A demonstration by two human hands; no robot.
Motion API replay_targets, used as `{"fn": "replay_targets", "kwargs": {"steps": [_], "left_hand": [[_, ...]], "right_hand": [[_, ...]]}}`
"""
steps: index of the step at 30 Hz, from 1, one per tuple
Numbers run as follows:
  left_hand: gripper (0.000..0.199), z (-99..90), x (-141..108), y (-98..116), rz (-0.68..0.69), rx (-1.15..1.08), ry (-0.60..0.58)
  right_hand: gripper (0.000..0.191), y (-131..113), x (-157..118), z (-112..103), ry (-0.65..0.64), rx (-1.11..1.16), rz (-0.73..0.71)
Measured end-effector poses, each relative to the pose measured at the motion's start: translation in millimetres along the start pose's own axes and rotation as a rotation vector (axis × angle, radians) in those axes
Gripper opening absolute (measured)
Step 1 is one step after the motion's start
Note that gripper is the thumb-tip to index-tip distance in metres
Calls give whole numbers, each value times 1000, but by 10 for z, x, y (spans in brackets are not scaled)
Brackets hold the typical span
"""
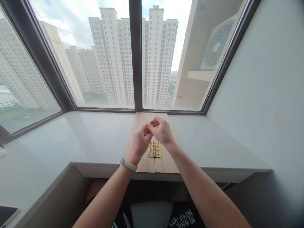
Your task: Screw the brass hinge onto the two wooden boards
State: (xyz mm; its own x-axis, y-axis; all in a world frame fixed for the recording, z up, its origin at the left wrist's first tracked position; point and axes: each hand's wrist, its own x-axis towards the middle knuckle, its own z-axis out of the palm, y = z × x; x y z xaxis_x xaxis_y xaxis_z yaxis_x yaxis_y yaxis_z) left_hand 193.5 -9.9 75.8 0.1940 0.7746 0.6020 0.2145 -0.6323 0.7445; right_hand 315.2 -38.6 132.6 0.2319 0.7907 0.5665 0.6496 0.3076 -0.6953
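In front of the window, my left hand (142, 137) and my right hand (161, 130) meet, their fingers closed. Pinched between them is a small yellow-and-dark piece (151, 123), mostly covered by my fingers, so its kind does not show. Just below the hands, a brass butt hinge (154, 149) lies spread flat across the seam between two pale wooden boards (166, 163). Several dark holes or screws dot its leaves; which they are, I cannot tell. A light-coloured band is round my left wrist.
The boards lie on a white windowsill (102, 139) with a front edge near my body. A dark window frame (136, 63) rises behind, and a white wall (268, 95) stands at the right. Part of a dark flat object (7, 215) shows at lower left.
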Motion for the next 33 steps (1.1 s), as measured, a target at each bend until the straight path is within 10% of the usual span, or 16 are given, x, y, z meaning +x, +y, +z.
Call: {"fn": "replay_targets", "kwargs": {"steps": [13,33], "left_hand": [[16,-26,41,-47,9,-1,-37],[12,-6,21,16,-23,-11,22]], "right_hand": [[26,182,127,-182,-349,304,-20],[8,23,-16,-19,-47,25,-5]]}}
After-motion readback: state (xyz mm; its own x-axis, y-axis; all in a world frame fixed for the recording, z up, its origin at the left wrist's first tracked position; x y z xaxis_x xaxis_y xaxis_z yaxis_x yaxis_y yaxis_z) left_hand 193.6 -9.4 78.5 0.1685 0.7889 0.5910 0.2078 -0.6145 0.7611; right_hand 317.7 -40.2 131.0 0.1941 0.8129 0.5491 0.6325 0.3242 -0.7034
